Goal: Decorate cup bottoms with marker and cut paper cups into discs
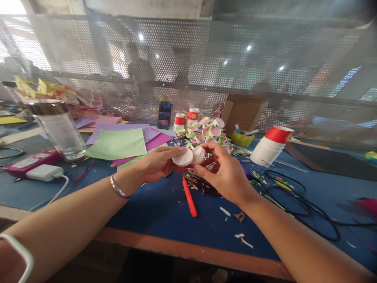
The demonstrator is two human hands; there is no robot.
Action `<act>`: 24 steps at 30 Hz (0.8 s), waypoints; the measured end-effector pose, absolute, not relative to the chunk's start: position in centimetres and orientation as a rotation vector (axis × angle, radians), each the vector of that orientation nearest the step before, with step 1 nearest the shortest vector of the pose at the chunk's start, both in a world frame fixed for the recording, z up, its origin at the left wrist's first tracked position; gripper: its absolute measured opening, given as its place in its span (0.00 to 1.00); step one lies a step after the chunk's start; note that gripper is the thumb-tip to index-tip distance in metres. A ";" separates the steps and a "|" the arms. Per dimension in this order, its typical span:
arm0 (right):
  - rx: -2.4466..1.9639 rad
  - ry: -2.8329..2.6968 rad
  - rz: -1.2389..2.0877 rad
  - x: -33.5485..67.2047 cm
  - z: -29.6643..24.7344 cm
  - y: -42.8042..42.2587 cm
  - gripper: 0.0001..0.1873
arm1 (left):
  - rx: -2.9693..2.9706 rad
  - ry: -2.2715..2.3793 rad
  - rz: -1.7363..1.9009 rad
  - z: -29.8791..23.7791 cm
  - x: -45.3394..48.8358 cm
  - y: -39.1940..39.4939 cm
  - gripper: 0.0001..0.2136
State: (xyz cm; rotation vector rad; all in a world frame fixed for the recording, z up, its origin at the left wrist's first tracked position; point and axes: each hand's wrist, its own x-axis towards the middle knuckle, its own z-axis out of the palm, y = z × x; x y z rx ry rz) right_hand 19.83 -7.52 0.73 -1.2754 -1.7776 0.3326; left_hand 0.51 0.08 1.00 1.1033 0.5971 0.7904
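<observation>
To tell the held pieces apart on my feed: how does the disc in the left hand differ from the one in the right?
The left disc, in the left hand, looks wider; the right disc, in the right hand, looks narrower. The left disc turns a plain face to the camera; the right disc seems more tilted, with faint reddish marks near its edge. Both are white and round.

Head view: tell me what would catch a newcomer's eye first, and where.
First, the two white discs at the centre, one in the left hand and one in the right hand. Next, the red pen-shaped stick lying on the blue tabletop, nearer the viewer than the discs. Then the heap of round pieces behind the hands, and the red-and-white stack of paper cups to the right of that heap.
</observation>
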 end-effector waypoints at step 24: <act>-1.246 -1.904 0.303 19.8 0.1 -7.1 0.25 | 1.342 0.669 0.777 1.3 0.5 -1.6 0.05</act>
